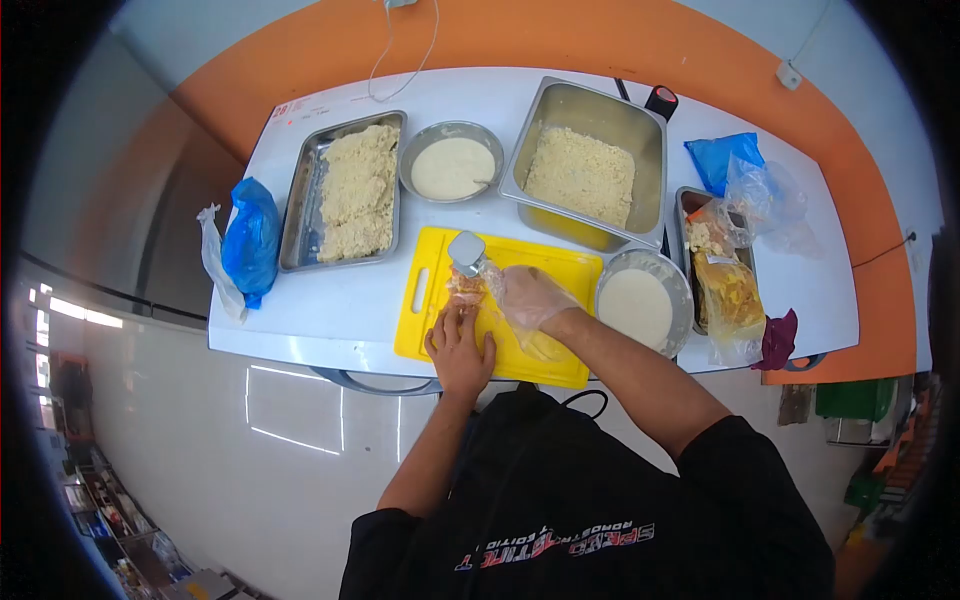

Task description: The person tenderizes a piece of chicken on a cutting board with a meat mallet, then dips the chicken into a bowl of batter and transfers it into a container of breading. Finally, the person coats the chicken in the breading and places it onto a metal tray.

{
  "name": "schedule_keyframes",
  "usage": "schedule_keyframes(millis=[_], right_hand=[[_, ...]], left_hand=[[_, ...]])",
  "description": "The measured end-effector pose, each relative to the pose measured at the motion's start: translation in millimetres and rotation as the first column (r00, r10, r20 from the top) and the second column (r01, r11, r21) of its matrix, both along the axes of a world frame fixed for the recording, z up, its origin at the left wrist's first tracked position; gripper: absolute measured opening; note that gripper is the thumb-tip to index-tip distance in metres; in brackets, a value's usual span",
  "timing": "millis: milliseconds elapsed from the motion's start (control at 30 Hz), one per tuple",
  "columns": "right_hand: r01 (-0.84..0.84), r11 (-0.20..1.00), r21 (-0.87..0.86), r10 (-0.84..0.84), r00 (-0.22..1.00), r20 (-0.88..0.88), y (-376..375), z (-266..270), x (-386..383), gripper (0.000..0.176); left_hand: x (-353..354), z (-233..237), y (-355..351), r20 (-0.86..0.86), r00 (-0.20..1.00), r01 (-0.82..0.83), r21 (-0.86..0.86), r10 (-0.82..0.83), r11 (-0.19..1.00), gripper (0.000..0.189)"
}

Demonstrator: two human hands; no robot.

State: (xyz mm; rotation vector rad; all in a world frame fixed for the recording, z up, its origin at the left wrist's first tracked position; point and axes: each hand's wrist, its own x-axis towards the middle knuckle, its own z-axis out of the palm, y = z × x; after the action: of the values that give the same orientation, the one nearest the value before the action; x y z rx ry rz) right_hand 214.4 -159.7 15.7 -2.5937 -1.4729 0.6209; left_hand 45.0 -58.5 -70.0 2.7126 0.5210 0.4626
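Observation:
On the yellow cutting board (560, 270) lies a piece of raw meat (465, 290). The bare fingers of my left hand (460, 352) rest spread on its near end. My right hand (530, 297), in a clear plastic glove, is closed around the handle of a metal mallet. The mallet's square grey head (467, 250) is over the far end of the meat. The glove hides most of the handle.
Behind the board stand a tray of coated pieces (357, 195), a bowl of white batter (453, 168) and a deep pan of crumbs (580, 175). A second batter bowl (637, 308) touches the board's right side. Bagged food (730, 295) lies at right, a blue bag (252, 240) at left.

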Motion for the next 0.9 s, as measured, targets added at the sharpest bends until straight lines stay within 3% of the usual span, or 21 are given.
schedule_keyframes(millis=[100, 200, 267, 300, 367, 400, 467, 600, 667, 800, 867, 900], right_hand=[[0.095, 0.994, -0.056, -0.1, 0.99, -0.103, 0, 11, -15, 0.037], [0.142, 0.989, 0.039, -0.136, 0.982, -0.134, 3, 23, -10, 0.04], [0.255, 0.927, 0.275, -0.18, 0.946, -0.268, 5, 31, -7, 0.049], [0.255, 0.927, 0.274, -0.18, 0.946, -0.271, 5, 21, -15, 0.049], [0.165, 0.977, 0.137, -0.174, 0.983, 0.052, 0, -3, -33, 0.036], [0.173, 0.975, 0.139, -0.182, 0.982, 0.049, 3, -9, -32, 0.036], [-0.011, 0.997, -0.071, 0.005, 0.997, -0.074, 17, -4, -13, 0.036], [-0.057, 0.991, -0.123, 0.048, 0.996, -0.074, 11, -4, 3, 0.038], [0.101, 0.994, 0.038, -0.096, 0.989, -0.116, 0, -9, -6, 0.038], [0.214, 0.975, 0.056, -0.199, 0.961, -0.194, -18, 4, -28, 0.036], [0.272, 0.937, 0.219, -0.221, 0.947, -0.232, -22, -10, -37, 0.033], [0.295, 0.93, 0.219, -0.243, 0.941, -0.235, -23, -17, -38, 0.033]], left_hand=[[1, -7, -12, 0.003, 0.999, -0.033, 0.049, 0.033, 0.998, 0.061], [0, -9, -10, 0.032, 0.999, -0.04, -0.016, 0.041, 0.999, 0.061], [-1, -12, -12, 0.022, 0.998, -0.062, -0.03, 0.063, 0.998, 0.061], [0, -12, -11, 0.02, 0.997, -0.071, -0.034, 0.072, 0.997, 0.061], [2, -12, -13, 0.02, 0.996, -0.081, -0.033, 0.082, 0.996, 0.061], [1, -10, -12, 0.014, 0.996, -0.082, -0.022, 0.083, 0.996, 0.06], [9, -8, -11, 0.034, 0.996, -0.086, -0.025, 0.087, 0.996, 0.06], [0, -15, -11, 0.064, 0.995, -0.076, 0.012, 0.075, 0.997, 0.061], [2, -11, -13, 0.038, 0.995, -0.091, 0.006, 0.091, 0.996, 0.06], [7, -2, -5, -0.008, 0.998, -0.069, 0.041, 0.069, 0.997, 0.057], [10, 0, 3, -0.013, 0.999, -0.042, 0.028, 0.042, 0.999, 0.056], [13, 0, 7, -0.012, 0.999, -0.031, 0.009, 0.031, 0.999, 0.055]])
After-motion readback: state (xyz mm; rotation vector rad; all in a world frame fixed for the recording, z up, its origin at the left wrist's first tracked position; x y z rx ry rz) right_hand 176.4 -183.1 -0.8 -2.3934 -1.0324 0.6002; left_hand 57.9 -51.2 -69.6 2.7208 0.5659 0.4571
